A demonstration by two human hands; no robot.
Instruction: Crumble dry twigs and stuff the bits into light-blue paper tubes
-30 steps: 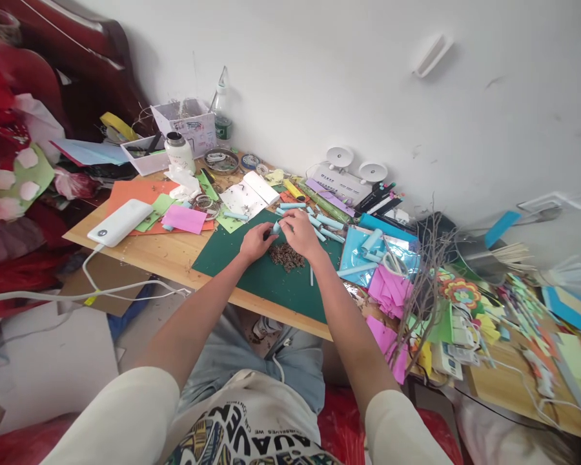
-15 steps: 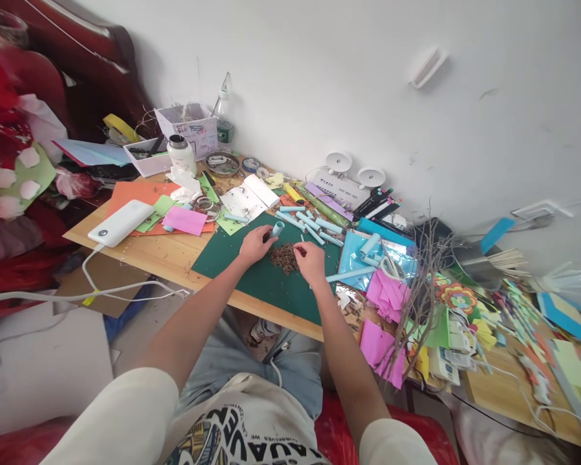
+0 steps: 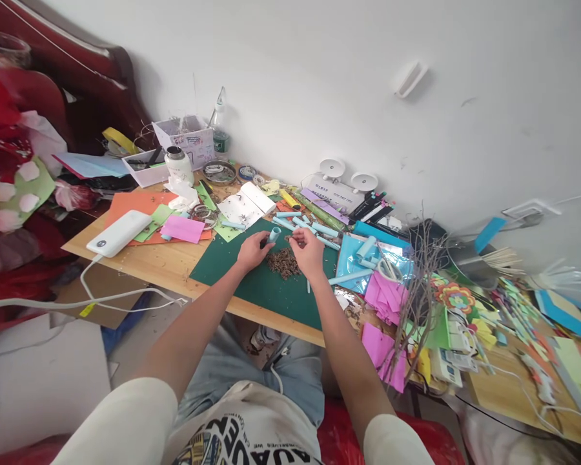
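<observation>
My left hand (image 3: 252, 250) is closed around a short light-blue paper tube (image 3: 274, 234), held upright with its open end facing up. Just right of the tube, my right hand (image 3: 307, 250) pinches what looks like a few brown bits; fingers partly hide them. Below and between both hands lies a loose pile of brown dry crumbs (image 3: 281, 263). The pile rests on a dark green cutting mat (image 3: 223, 258). Several more light-blue paper tubes (image 3: 325, 230) lie beyond my right hand at the mat's far edge.
A white power bank (image 3: 119, 232) with a cable lies at the left table edge. Behind stand a white bottle (image 3: 178, 165) and a box (image 3: 193, 142). Upright twigs (image 3: 419, 278), pink paper (image 3: 386, 296) and scissors (image 3: 390, 268) crowd the right. A white double-lamp unit (image 3: 336, 192) stands against the wall.
My right hand has risen from the crumb pile and moved up toward the tube's open end. My left hand still holds the tube in nearly the same place. The view has shifted slightly.
</observation>
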